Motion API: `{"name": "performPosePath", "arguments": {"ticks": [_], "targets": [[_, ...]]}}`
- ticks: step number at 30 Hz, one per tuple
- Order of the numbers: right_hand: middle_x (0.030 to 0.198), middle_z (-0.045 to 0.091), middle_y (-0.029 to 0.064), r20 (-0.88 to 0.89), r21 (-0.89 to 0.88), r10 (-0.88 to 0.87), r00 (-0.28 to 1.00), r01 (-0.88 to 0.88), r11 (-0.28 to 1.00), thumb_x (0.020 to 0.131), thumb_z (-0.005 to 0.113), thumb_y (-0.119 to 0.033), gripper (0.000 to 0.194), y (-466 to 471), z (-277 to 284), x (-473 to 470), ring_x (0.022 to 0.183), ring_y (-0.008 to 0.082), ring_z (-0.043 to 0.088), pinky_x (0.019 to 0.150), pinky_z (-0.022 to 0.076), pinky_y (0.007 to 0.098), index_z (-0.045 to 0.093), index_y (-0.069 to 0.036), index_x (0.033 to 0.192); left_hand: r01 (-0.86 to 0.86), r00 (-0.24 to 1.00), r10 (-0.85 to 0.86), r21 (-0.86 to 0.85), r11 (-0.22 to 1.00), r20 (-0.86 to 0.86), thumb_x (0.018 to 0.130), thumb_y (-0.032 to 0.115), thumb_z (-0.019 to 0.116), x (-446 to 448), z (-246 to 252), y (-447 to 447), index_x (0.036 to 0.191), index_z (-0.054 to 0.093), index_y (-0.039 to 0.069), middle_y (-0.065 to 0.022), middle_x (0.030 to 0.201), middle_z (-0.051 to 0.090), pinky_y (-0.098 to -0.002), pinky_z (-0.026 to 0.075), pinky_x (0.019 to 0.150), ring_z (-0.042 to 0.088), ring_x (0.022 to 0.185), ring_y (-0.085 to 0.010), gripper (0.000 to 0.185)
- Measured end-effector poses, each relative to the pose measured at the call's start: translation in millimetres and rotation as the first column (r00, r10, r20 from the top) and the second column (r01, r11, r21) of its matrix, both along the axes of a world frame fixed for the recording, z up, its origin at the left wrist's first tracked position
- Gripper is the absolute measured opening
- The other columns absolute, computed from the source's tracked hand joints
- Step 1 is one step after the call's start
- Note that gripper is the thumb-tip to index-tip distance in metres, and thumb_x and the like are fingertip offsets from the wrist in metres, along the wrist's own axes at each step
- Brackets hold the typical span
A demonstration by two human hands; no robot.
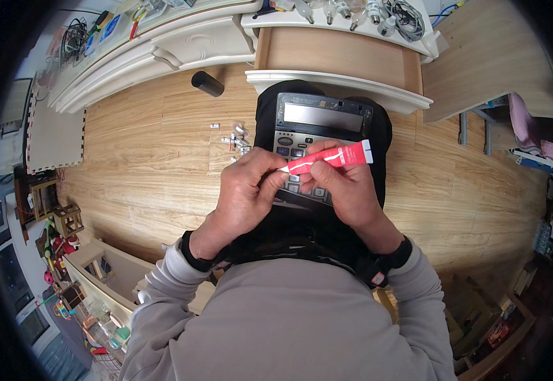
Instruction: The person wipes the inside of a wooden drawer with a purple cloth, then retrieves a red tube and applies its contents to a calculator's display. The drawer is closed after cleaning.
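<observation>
My right hand (348, 190) grips a red squeeze tube (328, 158) that bears white writing and has a flat white crimped end. Thumb and fingers of my left hand (252, 185) pinch the white tip (284, 169) at the tube's narrow end. My fingers partly hide that tip, so I cannot tell whether it is a cap or a nozzle. Beneath both hands a large desktop calculator (283, 142) rests on my black-clad lap, its display (322, 117) towards the far side. The hands and tube cover many of its keys.
Several small white pieces (238, 140) lie on the wooden floor (152, 157) left of my knees. A black cylinder (207, 84) lies beyond them. Ahead is a pulled-out drawer (338, 50), below a white top holding light bulbs (329, 13) and coiled cable (407, 21).
</observation>
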State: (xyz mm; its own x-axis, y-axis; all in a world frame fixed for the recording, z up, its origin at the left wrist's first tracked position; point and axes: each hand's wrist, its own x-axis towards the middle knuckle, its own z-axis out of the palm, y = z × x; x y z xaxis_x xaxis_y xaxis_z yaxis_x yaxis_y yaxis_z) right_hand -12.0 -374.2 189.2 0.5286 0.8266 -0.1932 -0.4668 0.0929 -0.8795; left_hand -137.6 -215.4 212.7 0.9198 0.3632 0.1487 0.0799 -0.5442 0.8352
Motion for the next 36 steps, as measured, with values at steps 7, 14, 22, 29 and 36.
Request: {"name": "performPosePath", "arguments": {"ticks": [7, 14, 22, 29, 36], "targets": [[0.105, 0.067, 0.0116, -0.365, 0.110, -0.125, 0.922, 0.177, 0.978, 0.104, 0.054, -0.013, 0.025, 1.0, -9.1, 9.7, 0.091, 0.0183, 0.066, 0.077, 0.0550, 0.0324, 0.055, -0.002, 0.126, -0.148, 0.989, 0.146, -0.125, 0.981, -0.025, 0.081, 0.003, 0.080, -5.2, -19.0, 10.1, 0.119, 0.059, 0.000, -0.0095, 0.101, 0.064, -0.0283, 0.051, 0.068, 0.061, 0.084, -0.0141, 0.044], [0.099, 0.067, 0.0093, -0.469, 0.174, -0.135, 0.873, 0.241, 0.955, 0.101, 0.060, -0.017, 0.024, 12.4, -4.2, 37.0, 0.086, 0.0175, 0.064, 0.077, 0.0537, 0.0346, 0.061, -0.003, 0.121, -0.172, 0.983, 0.181, -0.233, 0.957, 0.017, 0.083, 0.000, 0.074, 10.2, -18.5, 16.6, 0.124, 0.060, 0.000, -0.0058, 0.102, 0.062, -0.0261, 0.050, 0.076, 0.059, 0.084, -0.0113, 0.044], [0.100, 0.069, 0.0097, -0.301, 0.164, -0.113, 0.947, 0.168, 0.972, 0.104, 0.053, -0.016, 0.025, 23.2, -5.9, 17.5, 0.086, 0.0175, 0.066, 0.074, 0.0536, 0.0326, 0.060, -0.004, 0.124, -0.083, 0.982, 0.055, 0.148, 0.986, 0.180, 0.085, 0.003, 0.074, 33.8, 6.7, 8.9, 0.095, 0.065, 0.000, -0.0106, 0.076, 0.064, -0.0316, 0.049, 0.059, 0.063, 0.065, -0.0222, 0.014], [0.099, 0.069, 0.0108, -0.229, 0.040, -0.165, 0.959, 0.178, 0.983, 0.102, 0.058, -0.014, 0.023, 19.0, -11.1, 3.4, 0.084, 0.0172, 0.066, 0.072, 0.0543, 0.0319, 0.061, -0.003, 0.122, -0.068, 0.992, 0.043, 0.225, 0.972, 0.116, 0.084, 0.002, 0.069, 24.1, -5.2, 5.4, 0.088, 0.060, 0.005, -0.0113, 0.075, 0.057, -0.0412, 0.046, 0.056, 0.060, 0.066, -0.0335, 0.009], [0.095, 0.070, 0.0097, -0.243, -0.017, -0.182, 0.953, 0.184, 0.983, 0.101, 0.058, -0.012, 0.019, 15.2, -13.6, -17.9, 0.081, 0.0160, 0.068, 0.070, 0.0570, 0.0306, 0.062, -0.003, 0.117, -0.027, 0.997, 0.008, 0.241, 0.970, 0.079, 0.086, 0.003, 0.067, 7.0, -12.3, 1.3, 0.084, 0.060, 0.003, -0.0133, 0.072, 0.056, -0.0414, 0.044, 0.055, 0.057, 0.063, -0.0343, 0.006]]}}
